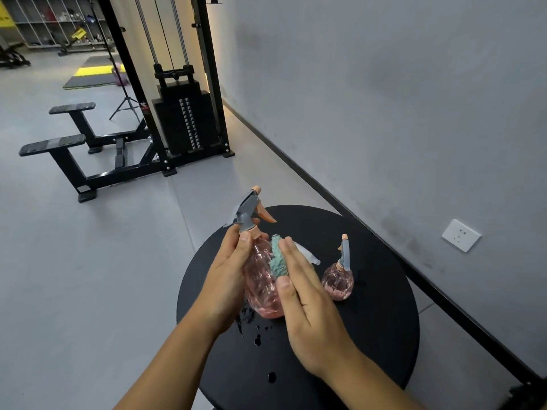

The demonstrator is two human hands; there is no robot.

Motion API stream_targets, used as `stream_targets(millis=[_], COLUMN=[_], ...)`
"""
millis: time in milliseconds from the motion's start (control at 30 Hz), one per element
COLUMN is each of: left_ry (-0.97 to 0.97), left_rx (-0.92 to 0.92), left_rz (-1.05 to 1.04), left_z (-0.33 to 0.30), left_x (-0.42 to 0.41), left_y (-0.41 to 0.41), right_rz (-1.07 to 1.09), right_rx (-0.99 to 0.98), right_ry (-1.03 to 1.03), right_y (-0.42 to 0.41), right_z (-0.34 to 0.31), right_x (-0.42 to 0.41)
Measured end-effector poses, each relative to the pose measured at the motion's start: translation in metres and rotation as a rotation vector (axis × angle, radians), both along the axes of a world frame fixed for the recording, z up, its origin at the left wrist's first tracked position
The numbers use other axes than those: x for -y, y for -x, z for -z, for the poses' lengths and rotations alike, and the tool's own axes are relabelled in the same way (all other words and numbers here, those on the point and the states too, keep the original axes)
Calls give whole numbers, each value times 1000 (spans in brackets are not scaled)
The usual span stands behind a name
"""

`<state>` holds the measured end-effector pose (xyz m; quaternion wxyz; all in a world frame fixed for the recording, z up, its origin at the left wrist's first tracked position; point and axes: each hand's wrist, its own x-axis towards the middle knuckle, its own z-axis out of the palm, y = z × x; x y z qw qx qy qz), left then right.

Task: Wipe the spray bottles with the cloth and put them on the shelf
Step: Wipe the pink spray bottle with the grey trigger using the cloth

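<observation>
Gripping the neck of the pink spray bottle (pixel 262 279), the left hand (pixel 228 270) has its grip curled round just under the grey trigger head. Right hand (pixel 307 303), fingers straight & together, presses a teal cloth (pixel 278 258) flat vs the bottle's side. Bottle is held tilted above the round black worktop (pixel 384 335), near its left-centre, over water drops. 2nd, smaller pink spray bottle (pixel 339 276) stands upright to the right, apart from the hands. Worktop's right edge sits near the grey wall (pixel 384 99); open floor (pixel 88 261) lies left.
</observation>
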<state>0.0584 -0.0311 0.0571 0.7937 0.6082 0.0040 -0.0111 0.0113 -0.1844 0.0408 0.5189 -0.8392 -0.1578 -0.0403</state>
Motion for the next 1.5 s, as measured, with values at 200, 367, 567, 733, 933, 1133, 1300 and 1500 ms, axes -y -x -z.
stream_targets(millis=[200,367,567,733,933,1133,1300,1500], left_ry=[-6,57,38,6,38,45,60,67], left_rx=[11,-17,-21,-9,17,77,114,193], left_rz=[63,0,10,79,56,43,53,45], left_z=[2,-2,-6,-4,-10,-21,-44,-72], left_x=[2,-5,-8,0,3,9,13,19], left_y=[4,0,-1,-1,-7,-15,-23,-27], right_rz=[-33,21,16,16,4,15,15,22], right_rx=[162,271,258,228,265,330,411,475], right_ry=[80,54,26,48,101,49,41,29], right_y=[-1,3,3,-16,-20,-37,-53,-59], right_z=[7,30,35,14,13,-10,-35,-57], right_x=[-1,0,-3,-2,1,0,-1,3])
